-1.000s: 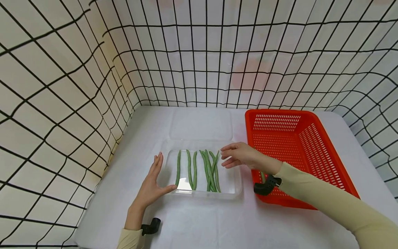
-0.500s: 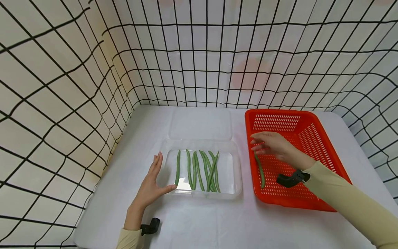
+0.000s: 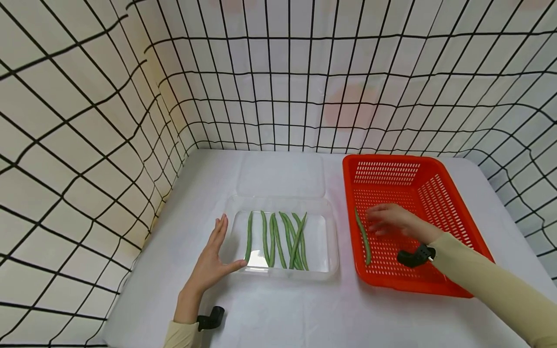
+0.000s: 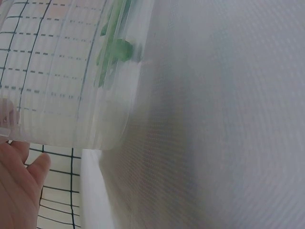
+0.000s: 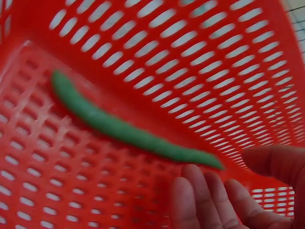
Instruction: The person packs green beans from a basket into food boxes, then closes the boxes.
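Inside the red basket (image 3: 467,227), my right hand (image 3: 393,220) hovers just right of a single green bean (image 3: 363,237). Its fingers are loosely bent with nothing between them; in the right wrist view the thumb stands apart from the fingers, close to the bean's tip (image 5: 209,160). My left hand (image 3: 209,263) rests with fingers spread at the near left corner of a clear plastic container (image 3: 326,273). Several green beans (image 3: 265,237) lie lengthwise in that container, some crossing on the right side. In the left wrist view only part of the left hand (image 4: 21,179) shows.
A clear flat lid (image 3: 280,176) lies behind the container on the white-covered table (image 3: 278,309). Black wire grid panels (image 3: 287,87) enclose the table at the back and both sides.
My right hand moves from over the container right into the basket, then a little lower and further right. One more bean now lies in the container. My left hand stays put.
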`<state>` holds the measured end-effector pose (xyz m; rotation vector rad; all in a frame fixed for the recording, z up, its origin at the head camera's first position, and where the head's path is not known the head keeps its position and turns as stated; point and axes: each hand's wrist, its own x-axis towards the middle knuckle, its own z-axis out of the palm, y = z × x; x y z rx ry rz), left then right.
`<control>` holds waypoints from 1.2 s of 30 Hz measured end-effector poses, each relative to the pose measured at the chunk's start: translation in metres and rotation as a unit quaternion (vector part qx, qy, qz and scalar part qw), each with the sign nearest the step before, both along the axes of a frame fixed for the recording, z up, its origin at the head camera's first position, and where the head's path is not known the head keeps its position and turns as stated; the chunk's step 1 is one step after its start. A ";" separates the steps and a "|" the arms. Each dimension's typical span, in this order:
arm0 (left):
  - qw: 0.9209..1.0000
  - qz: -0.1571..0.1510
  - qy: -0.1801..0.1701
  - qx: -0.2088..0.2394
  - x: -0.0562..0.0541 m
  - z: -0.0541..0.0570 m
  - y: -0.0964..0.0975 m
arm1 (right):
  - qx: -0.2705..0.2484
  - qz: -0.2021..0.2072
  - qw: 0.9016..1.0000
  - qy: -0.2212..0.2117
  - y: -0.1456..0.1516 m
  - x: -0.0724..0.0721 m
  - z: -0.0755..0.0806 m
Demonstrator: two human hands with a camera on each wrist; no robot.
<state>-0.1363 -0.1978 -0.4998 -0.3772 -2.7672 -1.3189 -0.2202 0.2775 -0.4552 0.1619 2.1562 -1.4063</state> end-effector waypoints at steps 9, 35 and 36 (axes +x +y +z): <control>1.000 -0.004 -0.004 0.001 0.001 0.001 0.000 | 0.024 0.004 0.999 -0.025 -0.012 -0.001 -0.017; 1.000 -0.012 -0.001 0.002 0.000 -0.001 -0.002 | -0.025 -0.032 0.999 -0.005 -0.014 -0.002 0.016; 1.000 -0.012 0.001 0.003 0.000 -0.001 -0.002 | -0.027 -0.035 0.999 -0.005 -0.014 -0.003 0.021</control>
